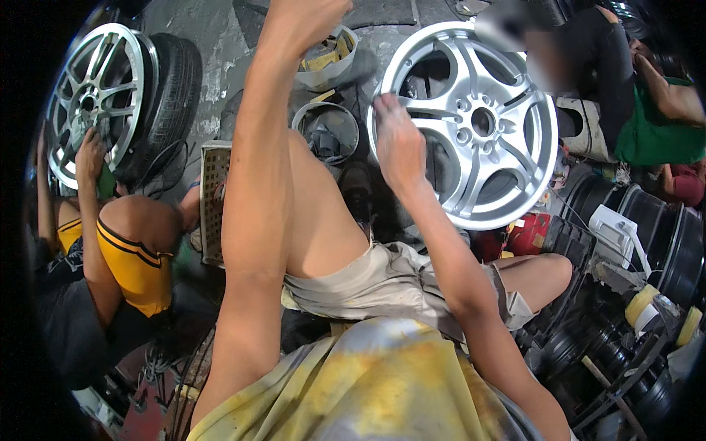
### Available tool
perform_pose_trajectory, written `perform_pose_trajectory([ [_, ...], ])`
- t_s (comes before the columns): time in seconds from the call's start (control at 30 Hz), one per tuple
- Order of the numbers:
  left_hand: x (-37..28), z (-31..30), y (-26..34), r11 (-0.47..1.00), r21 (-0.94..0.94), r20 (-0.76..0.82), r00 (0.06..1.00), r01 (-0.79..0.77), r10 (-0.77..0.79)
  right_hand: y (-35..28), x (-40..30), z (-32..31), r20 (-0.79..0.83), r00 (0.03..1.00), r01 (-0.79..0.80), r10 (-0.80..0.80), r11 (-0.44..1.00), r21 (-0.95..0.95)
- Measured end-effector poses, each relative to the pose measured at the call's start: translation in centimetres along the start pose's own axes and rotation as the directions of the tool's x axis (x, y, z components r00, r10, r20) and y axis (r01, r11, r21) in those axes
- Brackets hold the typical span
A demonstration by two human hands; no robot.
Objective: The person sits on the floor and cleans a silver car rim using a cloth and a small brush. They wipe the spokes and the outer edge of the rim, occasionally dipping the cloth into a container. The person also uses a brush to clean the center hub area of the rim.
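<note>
A silver alloy wheel (483, 122) with paired spokes stands before me, tilted so its face is towards me. My right hand (404, 142) is at the wheel's left rim, fingers bent against the lip and blurred; whether a thin thing lies under them does not show. My left hand (311, 19) is raised at the top edge, its fingers cut off by the picture, above a white bucket (331, 80) that holds yellow and grey pieces. Below that bucket stands a round tub (298, 124) with dark scraps and liquid inside.
At left a person in yellow shorts (138, 270) works on another alloy wheel (118, 105), beside a tyre (176, 99). A plastic crate (212, 242) stands near my left arm. More people sit at right, near black wheels (634, 215) and a red container (529, 234).
</note>
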State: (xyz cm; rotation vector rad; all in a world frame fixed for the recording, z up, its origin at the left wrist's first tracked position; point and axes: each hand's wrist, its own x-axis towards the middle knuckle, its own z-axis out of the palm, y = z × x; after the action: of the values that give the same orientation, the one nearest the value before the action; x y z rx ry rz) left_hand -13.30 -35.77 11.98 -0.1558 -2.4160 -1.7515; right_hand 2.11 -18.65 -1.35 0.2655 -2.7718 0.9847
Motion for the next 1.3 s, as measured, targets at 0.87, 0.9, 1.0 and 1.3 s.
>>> perform_pose_trajectory([
  [0.87,-0.3,1.0,1.3,0.993,-0.035,0.044,0.993,0.111,-0.11,4.0,7.0,1.3,-0.164,0.986,-0.035,0.032,0.999,-0.017],
  [0.9,-0.4,0.6,1.0,0.993,-0.028,0.041,0.992,0.118,-0.117,3.3,5.1,1.3,-0.092,0.996,-0.013,0.015,1.0,0.02],
  [1.0,-1.2,-1.8,0.7,0.988,-0.022,0.015,0.988,0.155,-0.154,0.6,-5.5,-2.0,0.159,0.952,0.287,-0.26,0.942,-0.176],
  [1.3,-1.0,-1.7,0.9,0.991,-0.034,0.022,0.991,0.131,-0.13,1.5,-11.5,-7.0,0.267,0.933,0.297,-0.242,0.936,-0.188],
])
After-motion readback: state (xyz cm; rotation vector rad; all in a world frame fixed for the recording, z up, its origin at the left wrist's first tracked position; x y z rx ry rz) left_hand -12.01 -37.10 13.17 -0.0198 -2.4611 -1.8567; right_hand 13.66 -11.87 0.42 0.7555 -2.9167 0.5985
